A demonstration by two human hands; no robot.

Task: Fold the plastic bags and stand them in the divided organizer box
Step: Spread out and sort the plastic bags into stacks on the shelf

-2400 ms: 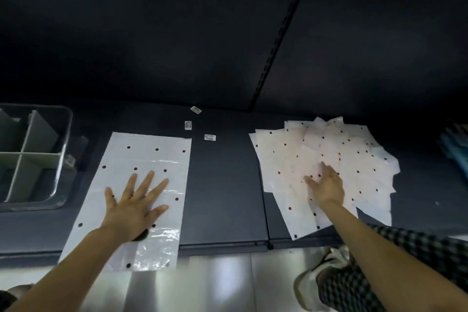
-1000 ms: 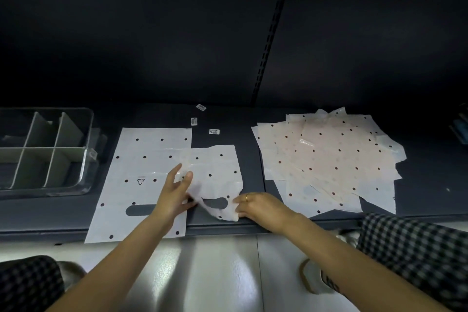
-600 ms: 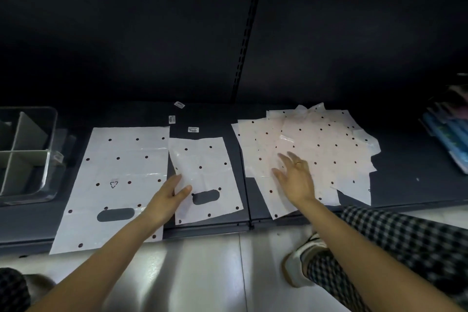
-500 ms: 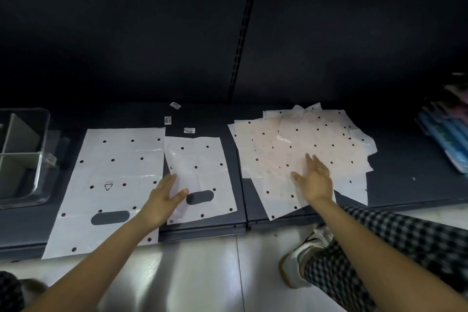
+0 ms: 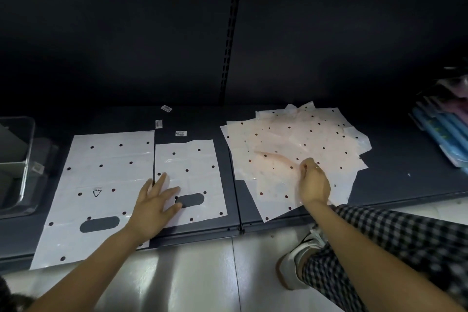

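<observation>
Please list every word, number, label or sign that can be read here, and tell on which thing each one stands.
Triangle sign, with tiny print above it too blurred to read: on the large bag.
Three small stickers on the shelf: printed, too small to read.
Tag on the organizer box: unreadable.
No word or number can be read.

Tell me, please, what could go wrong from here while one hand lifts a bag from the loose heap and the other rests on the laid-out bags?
1. The right hand pinches into the overlapping pile of bags; it may lift several thin sheets together.
2. The large bag overhangs the shelf's front edge and could slide off.
3. The left hand straddles the large bag and the small bag, so moving it may skew both.
</observation>
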